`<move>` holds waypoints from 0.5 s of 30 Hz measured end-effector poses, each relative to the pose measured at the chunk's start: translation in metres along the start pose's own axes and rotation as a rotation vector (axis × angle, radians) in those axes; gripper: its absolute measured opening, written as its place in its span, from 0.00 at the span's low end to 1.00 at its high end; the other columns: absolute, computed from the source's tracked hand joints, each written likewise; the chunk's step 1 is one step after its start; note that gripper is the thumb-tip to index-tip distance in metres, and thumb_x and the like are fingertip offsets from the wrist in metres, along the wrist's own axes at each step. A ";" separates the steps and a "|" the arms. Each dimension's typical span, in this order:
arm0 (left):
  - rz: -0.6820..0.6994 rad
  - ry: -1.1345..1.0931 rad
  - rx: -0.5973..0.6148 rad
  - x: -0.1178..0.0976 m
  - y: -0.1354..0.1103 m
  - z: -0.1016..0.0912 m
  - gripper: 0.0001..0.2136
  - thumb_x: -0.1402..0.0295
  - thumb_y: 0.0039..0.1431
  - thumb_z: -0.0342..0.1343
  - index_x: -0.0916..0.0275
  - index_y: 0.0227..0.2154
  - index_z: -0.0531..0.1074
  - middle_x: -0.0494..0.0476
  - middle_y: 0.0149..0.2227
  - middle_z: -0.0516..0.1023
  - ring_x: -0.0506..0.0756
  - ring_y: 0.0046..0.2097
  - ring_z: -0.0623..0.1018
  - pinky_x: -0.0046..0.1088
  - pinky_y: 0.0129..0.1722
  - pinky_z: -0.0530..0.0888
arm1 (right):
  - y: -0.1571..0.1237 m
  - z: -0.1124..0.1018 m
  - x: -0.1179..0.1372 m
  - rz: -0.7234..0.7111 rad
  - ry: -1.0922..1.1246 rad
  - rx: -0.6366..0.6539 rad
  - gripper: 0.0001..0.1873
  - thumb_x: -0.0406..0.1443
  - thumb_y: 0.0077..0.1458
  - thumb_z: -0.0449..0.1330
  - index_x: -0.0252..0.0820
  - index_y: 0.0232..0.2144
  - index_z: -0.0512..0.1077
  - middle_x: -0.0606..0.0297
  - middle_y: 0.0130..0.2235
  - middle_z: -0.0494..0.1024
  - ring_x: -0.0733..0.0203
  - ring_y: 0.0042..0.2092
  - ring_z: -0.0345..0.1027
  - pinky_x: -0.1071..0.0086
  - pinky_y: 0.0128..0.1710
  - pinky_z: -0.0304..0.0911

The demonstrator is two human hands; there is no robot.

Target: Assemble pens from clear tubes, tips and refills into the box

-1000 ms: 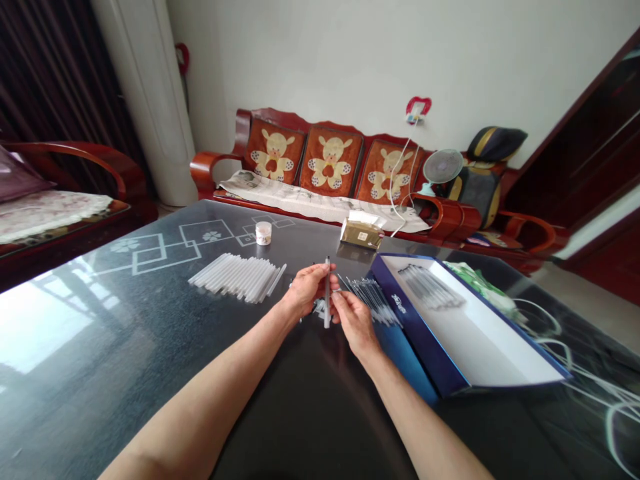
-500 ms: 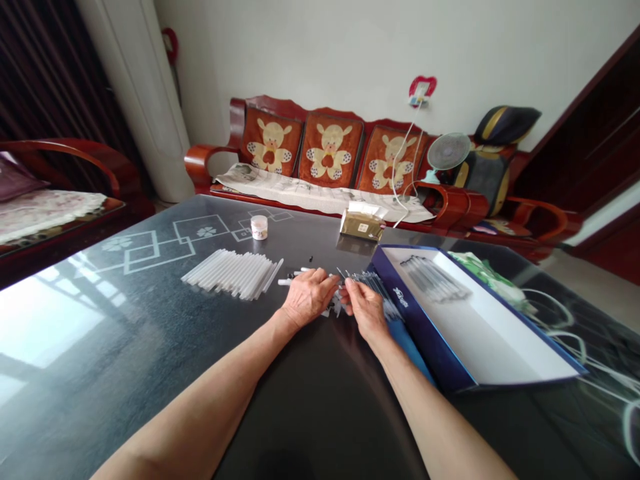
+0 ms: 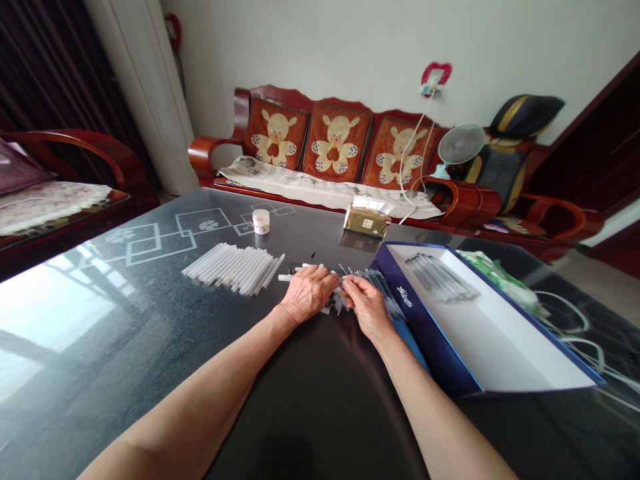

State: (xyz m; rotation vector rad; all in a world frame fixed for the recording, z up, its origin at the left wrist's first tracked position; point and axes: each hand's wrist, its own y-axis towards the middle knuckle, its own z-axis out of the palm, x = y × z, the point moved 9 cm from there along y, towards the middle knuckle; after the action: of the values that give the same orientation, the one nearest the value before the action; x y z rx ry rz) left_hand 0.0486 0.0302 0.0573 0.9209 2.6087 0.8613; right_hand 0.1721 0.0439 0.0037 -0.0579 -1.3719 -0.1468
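Note:
My left hand (image 3: 309,293) lies low on the dark glass tabletop (image 3: 150,347), curled over a white plastic tube (image 3: 286,277) that pokes out to the left. My right hand (image 3: 367,307) meets its fingertips, pinching something small that the fingers hide. Just beyond it lies a heap of thin pen refills (image 3: 380,287). Small loose parts (image 3: 330,308) show beneath my hands. Farther left is a neat row of white plastic tubes (image 3: 233,269).
An open blue box lined with white (image 3: 480,327) stands at the right, holding refills (image 3: 440,279). A small white jar (image 3: 260,221) and a gold tissue pack (image 3: 367,220) stand farther back. Behind the table is a wooden sofa (image 3: 335,147).
Both hands have stayed low on the table and drawn slightly closer together. The view has tilted and shifted a little.

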 end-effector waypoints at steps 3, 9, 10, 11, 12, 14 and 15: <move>-0.008 0.007 0.024 0.001 0.000 0.002 0.17 0.61 0.68 0.40 0.59 0.39 0.74 0.56 0.30 0.71 0.54 0.35 0.69 0.31 0.38 0.64 | 0.001 -0.001 0.003 -0.035 -0.022 0.012 0.17 0.43 0.38 0.69 0.42 0.32 0.76 0.67 0.28 0.76 0.62 0.31 0.69 0.73 0.24 0.59; -0.003 0.035 0.040 0.000 0.000 0.003 0.17 0.61 0.68 0.39 0.59 0.38 0.74 0.56 0.30 0.71 0.54 0.35 0.70 0.31 0.38 0.63 | -0.001 0.001 0.006 -0.072 -0.100 0.039 0.19 0.45 0.41 0.68 0.43 0.36 0.75 0.66 0.32 0.78 0.61 0.33 0.71 0.73 0.24 0.61; 0.000 0.038 0.035 0.000 0.000 0.002 0.17 0.61 0.68 0.39 0.59 0.38 0.74 0.56 0.30 0.71 0.54 0.35 0.70 0.31 0.38 0.63 | -0.002 0.001 0.006 -0.065 -0.117 0.041 0.20 0.46 0.42 0.67 0.43 0.36 0.75 0.65 0.32 0.78 0.61 0.32 0.71 0.74 0.22 0.59; 0.003 0.041 0.028 0.000 0.000 0.002 0.17 0.61 0.68 0.39 0.59 0.38 0.74 0.56 0.30 0.71 0.54 0.35 0.70 0.32 0.37 0.63 | -0.002 0.001 0.006 -0.057 -0.142 0.035 0.20 0.48 0.43 0.66 0.42 0.36 0.75 0.64 0.32 0.78 0.61 0.30 0.70 0.74 0.20 0.57; 0.007 0.043 0.023 -0.001 0.000 0.001 0.17 0.61 0.68 0.39 0.59 0.37 0.74 0.55 0.30 0.71 0.54 0.35 0.70 0.32 0.37 0.63 | -0.003 0.001 0.006 -0.050 -0.176 0.024 0.21 0.50 0.44 0.65 0.41 0.35 0.75 0.63 0.30 0.78 0.61 0.28 0.70 0.73 0.18 0.55; 0.014 0.042 0.017 -0.002 0.000 0.001 0.17 0.61 0.68 0.39 0.59 0.37 0.74 0.55 0.30 0.71 0.54 0.34 0.70 0.32 0.37 0.63 | -0.004 -0.001 0.006 -0.046 -0.233 -0.008 0.22 0.52 0.45 0.64 0.40 0.33 0.75 0.63 0.28 0.77 0.63 0.25 0.67 0.73 0.17 0.53; 0.016 0.039 0.017 -0.002 0.000 0.001 0.17 0.61 0.68 0.39 0.59 0.37 0.74 0.55 0.30 0.72 0.54 0.34 0.70 0.32 0.37 0.63 | -0.004 -0.002 0.007 -0.050 -0.241 -0.020 0.22 0.52 0.45 0.64 0.40 0.32 0.76 0.63 0.27 0.77 0.64 0.24 0.66 0.73 0.17 0.53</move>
State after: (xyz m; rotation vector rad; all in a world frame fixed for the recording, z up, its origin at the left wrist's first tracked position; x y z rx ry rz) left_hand 0.0505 0.0287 0.0566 0.9401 2.6491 0.8706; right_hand 0.1748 0.0397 0.0098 -0.0598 -1.6136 -0.2000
